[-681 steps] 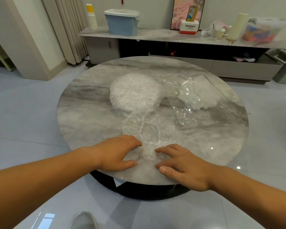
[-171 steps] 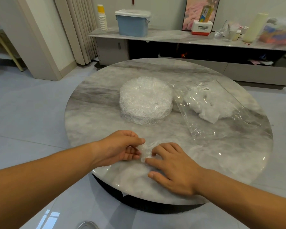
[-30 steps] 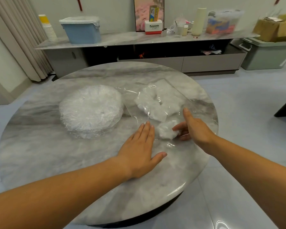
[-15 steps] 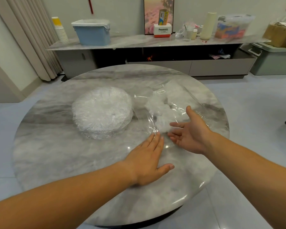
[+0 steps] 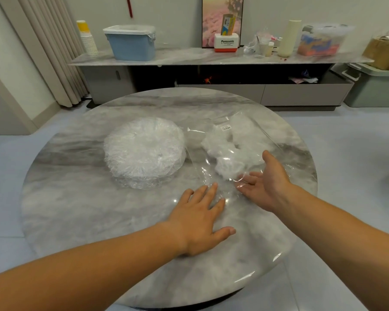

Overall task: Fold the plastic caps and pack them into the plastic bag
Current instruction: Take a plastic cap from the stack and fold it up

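Round marble tabletop, carrying: stack of unfolded plastic caps, sitting left of the plastic bag; folded caps lying inside the bag. My left hand is pressing flat, likely pinning the bag's mouth; my right hand is hovering open there, neither grip holding anything

I look across a round grey marble surface to a long low cabinet with a marble top, set against the pale wall. Beige curtains hang at the left. A framed picture stands behind the cabinet, and the pale tiled floor shines.
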Demonstrator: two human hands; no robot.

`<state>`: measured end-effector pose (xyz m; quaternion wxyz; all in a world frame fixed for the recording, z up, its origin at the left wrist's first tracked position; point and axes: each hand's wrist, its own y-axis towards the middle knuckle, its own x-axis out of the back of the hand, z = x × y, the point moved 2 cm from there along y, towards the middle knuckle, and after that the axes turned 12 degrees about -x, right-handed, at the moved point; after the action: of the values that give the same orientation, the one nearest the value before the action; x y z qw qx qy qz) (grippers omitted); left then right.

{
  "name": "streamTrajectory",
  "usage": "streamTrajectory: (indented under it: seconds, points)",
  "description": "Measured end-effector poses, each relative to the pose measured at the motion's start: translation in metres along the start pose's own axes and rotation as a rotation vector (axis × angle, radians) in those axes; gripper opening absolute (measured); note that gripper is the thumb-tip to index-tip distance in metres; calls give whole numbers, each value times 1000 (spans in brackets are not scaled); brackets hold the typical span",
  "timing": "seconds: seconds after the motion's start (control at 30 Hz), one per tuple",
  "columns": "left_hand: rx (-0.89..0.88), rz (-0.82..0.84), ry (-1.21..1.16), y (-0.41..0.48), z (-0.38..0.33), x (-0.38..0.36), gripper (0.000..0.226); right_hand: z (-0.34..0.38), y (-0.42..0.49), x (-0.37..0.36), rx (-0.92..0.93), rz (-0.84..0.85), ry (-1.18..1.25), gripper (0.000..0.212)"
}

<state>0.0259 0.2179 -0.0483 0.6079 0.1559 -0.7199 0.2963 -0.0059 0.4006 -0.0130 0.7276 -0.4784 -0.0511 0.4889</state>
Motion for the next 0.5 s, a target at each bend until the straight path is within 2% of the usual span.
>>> streamTrajectory:
  seconds: [0.27,0.37,0.5]
  points:
    - [7,40,-39,-3,6,-2,80,-10,5,-10,-75,160,-102,100]
    - [9,44,-44,-4,6,-2,80,-6,1,-4,-12,70,-8,92]
    - [16,36,-62,-7,6,0,79,-3,-15,6,86,-96,-84,73]
